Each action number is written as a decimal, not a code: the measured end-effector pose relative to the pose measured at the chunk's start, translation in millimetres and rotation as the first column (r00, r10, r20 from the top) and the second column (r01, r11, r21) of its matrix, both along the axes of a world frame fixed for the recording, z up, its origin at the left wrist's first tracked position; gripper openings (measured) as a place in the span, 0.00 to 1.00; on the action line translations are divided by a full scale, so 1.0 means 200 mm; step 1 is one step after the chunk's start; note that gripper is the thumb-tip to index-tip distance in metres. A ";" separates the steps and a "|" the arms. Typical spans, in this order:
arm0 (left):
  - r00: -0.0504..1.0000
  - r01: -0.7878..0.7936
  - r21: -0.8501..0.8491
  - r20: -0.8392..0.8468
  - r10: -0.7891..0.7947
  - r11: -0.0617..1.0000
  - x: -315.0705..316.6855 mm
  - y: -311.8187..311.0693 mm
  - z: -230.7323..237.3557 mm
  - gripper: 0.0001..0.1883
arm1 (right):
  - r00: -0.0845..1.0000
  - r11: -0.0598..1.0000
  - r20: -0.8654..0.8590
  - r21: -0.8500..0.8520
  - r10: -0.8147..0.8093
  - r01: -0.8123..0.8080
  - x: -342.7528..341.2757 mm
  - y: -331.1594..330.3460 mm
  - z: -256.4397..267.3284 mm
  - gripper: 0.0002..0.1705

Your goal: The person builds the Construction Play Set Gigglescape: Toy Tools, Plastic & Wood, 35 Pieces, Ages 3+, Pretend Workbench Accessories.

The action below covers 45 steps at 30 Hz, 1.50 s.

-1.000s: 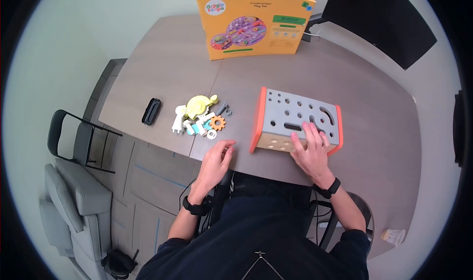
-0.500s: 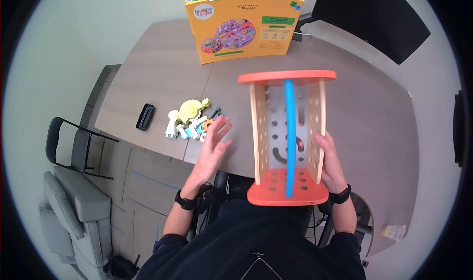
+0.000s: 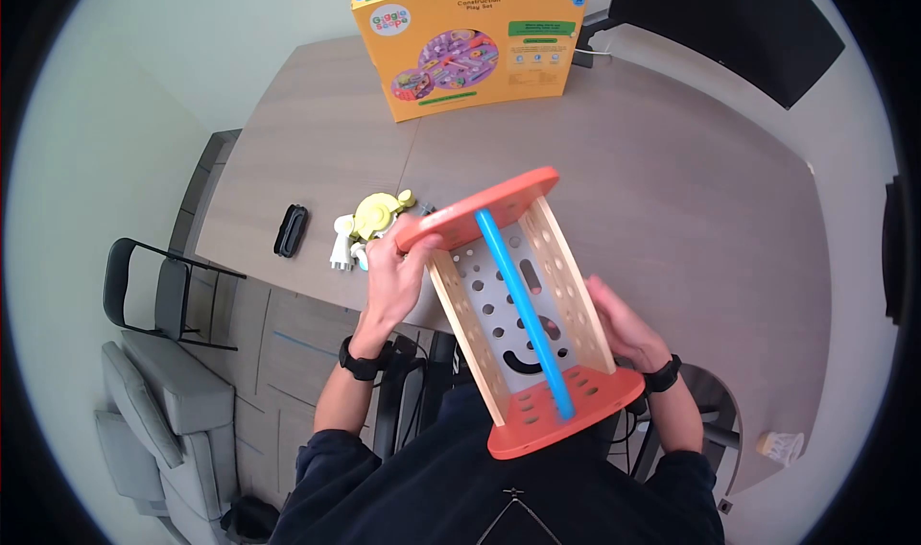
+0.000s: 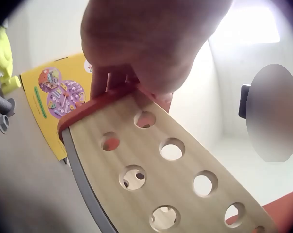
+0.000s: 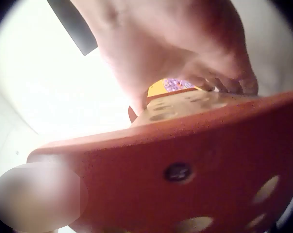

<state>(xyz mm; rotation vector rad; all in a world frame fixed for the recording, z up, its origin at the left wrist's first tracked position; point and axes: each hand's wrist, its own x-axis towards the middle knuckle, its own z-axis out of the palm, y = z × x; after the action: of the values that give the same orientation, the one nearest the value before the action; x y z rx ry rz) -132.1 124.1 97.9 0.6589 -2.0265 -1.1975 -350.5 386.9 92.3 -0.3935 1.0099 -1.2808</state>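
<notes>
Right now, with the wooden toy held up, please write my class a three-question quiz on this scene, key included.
1. True or false: the left grip holds a red end panel.
2. What colour is the rod running between the two red end panels?
3. Where does the yellow box stand: (a) on the floor, (b) on the table, (c) on a chair?

Key: 1 true; 2 blue; 3 b.

A light panel [image 4: 249,25] glares white; the dark-cornered head view bows.
</notes>
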 end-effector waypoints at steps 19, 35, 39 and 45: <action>0.987 -0.139 0.288 0.122 0.108 0.947 -0.08 0.42 -0.28 0.18 | 0.696 0.750 -0.281 -0.282 -0.661 0.599 -0.03 0.28 -0.36 0.39; 0.908 -0.125 -0.237 0.365 0.208 0.963 0.21 0.05 -0.20 0.22 | -0.079 0.584 -0.731 -0.600 -0.677 0.547 -0.08 0.19 -0.18 0.26; 0.755 -0.106 -0.439 0.548 0.360 0.892 0.27 -0.06 -0.29 0.16 | -0.217 0.662 -0.715 -0.698 -0.664 0.275 0.06 0.28 -0.08 0.14; 0.745 -0.058 -0.469 0.567 0.351 0.881 0.28 -0.09 -0.39 0.11 | -0.056 0.793 -0.795 -0.607 -0.604 0.055 0.24 0.08 -0.03 0.10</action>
<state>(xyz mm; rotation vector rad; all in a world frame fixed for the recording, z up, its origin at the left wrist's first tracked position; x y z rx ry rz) -76.2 106.9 19.0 1.1476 -2.5664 -0.3602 -301.8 403.5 87.1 -1.6949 2.1957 -1.6544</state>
